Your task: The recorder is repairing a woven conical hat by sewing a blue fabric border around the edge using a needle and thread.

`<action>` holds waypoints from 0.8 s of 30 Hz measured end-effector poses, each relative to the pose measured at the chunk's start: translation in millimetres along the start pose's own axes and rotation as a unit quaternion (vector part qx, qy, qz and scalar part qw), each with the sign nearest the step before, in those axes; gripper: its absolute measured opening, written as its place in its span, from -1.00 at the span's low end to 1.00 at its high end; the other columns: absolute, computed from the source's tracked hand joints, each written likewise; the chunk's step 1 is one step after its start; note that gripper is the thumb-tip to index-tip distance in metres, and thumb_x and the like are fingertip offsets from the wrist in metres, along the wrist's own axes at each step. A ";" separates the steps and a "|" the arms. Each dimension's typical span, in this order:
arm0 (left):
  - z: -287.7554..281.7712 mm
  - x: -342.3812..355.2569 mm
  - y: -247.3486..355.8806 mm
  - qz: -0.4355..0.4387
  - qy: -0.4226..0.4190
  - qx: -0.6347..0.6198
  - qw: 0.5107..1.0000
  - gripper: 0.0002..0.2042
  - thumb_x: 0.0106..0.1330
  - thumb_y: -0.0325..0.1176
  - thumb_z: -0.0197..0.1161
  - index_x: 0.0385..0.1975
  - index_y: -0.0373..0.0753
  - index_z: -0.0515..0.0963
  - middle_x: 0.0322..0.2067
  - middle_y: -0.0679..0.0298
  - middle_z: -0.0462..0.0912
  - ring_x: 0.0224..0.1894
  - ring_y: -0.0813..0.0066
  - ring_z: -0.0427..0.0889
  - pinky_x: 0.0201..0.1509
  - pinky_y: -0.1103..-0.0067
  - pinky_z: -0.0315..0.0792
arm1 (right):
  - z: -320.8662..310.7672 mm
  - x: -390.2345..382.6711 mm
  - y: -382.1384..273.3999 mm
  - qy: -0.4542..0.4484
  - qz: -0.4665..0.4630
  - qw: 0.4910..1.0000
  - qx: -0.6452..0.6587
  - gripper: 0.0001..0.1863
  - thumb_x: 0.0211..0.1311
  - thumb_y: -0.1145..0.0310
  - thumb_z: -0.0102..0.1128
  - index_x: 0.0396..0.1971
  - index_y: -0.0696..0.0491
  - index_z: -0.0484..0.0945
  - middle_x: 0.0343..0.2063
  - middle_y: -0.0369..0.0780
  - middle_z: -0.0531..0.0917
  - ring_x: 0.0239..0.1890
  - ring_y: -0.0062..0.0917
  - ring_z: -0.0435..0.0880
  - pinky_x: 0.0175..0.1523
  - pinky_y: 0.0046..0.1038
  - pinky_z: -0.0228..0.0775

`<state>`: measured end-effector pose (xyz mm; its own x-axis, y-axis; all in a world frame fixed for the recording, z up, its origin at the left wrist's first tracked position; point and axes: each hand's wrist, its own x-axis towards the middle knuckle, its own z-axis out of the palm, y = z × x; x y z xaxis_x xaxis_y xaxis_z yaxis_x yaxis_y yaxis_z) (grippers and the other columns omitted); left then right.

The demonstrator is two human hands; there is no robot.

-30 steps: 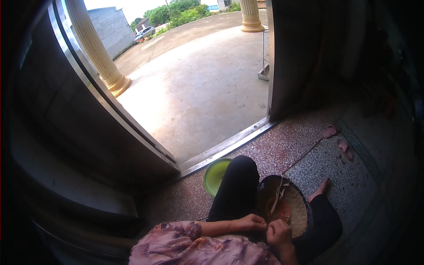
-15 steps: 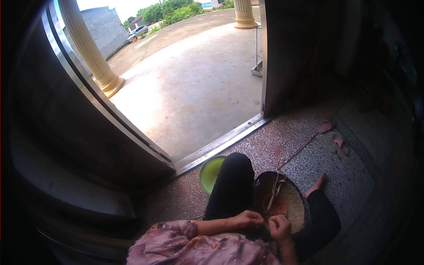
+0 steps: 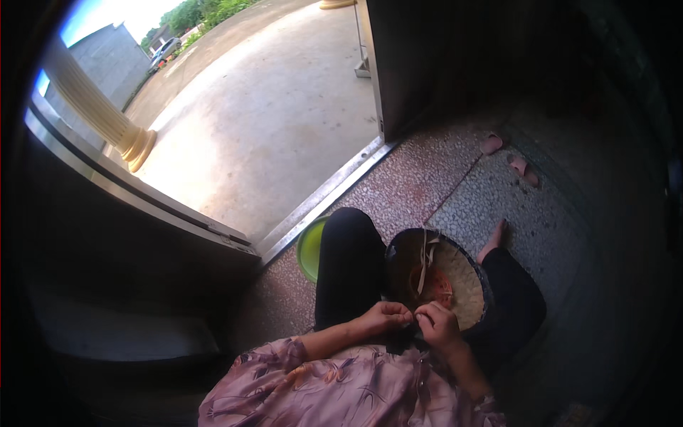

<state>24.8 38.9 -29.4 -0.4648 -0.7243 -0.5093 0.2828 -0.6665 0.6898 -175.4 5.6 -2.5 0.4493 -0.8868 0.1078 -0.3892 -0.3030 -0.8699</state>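
A round woven straw hat (image 3: pixel 455 281) with a dark rim lies upside down on my lap, between my knees. A pale ribbon strap (image 3: pixel 425 256) hangs across its inside. My left hand (image 3: pixel 384 317) and my right hand (image 3: pixel 437 324) meet at the near rim of the hat, fingers pinched together on the edge. What exactly sits between the fingertips is too small to tell. My legs in dark trousers stretch forward, with a bare foot (image 3: pixel 492 242) on the floor.
A green plastic basin (image 3: pixel 309 249) stands on the speckled floor left of my left knee. A pair of pink slippers (image 3: pixel 509 156) lies farther off. A metal door track (image 3: pixel 320 199) leads to a sunlit concrete yard with a column (image 3: pixel 99 114).
The view has swung so the doorway sits further up and left. My hands stay together at the hat's near rim, with only small finger movement.
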 end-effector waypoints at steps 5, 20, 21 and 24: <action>-1.3 -7.9 17.1 -0.035 0.046 -0.055 0.997 -0.86 0.36 -0.34 0.24 -0.21 -0.25 0.60 -0.44 0.46 0.60 -0.45 0.78 0.49 -0.40 0.79 0.33 | 2.8 12.7 6.1 -0.049 0.039 0.996 0.067 -0.91 0.12 0.52 0.13 -0.36 0.11 0.56 -0.45 -0.14 0.61 -0.42 -0.28 0.63 -0.31 -0.38 0.45; 13.8 -5.3 25.5 -0.037 0.024 -0.041 0.998 -0.87 0.36 -0.30 0.25 -0.26 -0.22 0.60 -0.57 0.53 0.49 -0.61 0.82 0.33 -0.55 0.79 0.13 | -9.4 -1.1 9.5 -0.092 0.351 0.779 0.511 -0.90 0.17 0.44 0.21 -0.34 0.12 0.61 -0.50 -0.34 0.60 -0.53 -0.72 0.54 -0.41 -0.71 0.36; 13.5 -4.4 24.4 -0.036 0.031 -0.046 0.998 -0.87 0.36 -0.31 0.25 -0.26 -0.22 0.59 -0.57 0.52 0.50 -0.61 0.82 0.33 -0.56 0.79 0.14 | -9.9 -3.2 12.3 -0.085 0.345 0.757 0.548 -0.89 0.16 0.45 0.21 -0.33 0.14 0.60 -0.50 -0.31 0.60 -0.51 -0.70 0.55 -0.40 -0.69 0.38; 7.0 -2.0 21.9 -0.035 0.038 -0.037 0.998 -0.87 0.38 -0.32 0.22 -0.25 -0.24 0.57 -0.49 0.49 0.55 -0.52 0.80 0.43 -0.47 0.80 0.29 | -12.6 -4.9 20.1 -0.077 0.344 0.745 0.567 -0.87 0.15 0.45 0.20 -0.33 0.18 0.57 -0.51 -0.29 0.59 -0.50 -0.68 0.54 -0.39 -0.67 0.39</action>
<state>26.1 27.0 -9.7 -0.4211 -0.6851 -0.5944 0.3153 -0.7251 0.6123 -195.5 -0.6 -14.5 0.5778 -0.6197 -0.5311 0.3206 0.7708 -0.5506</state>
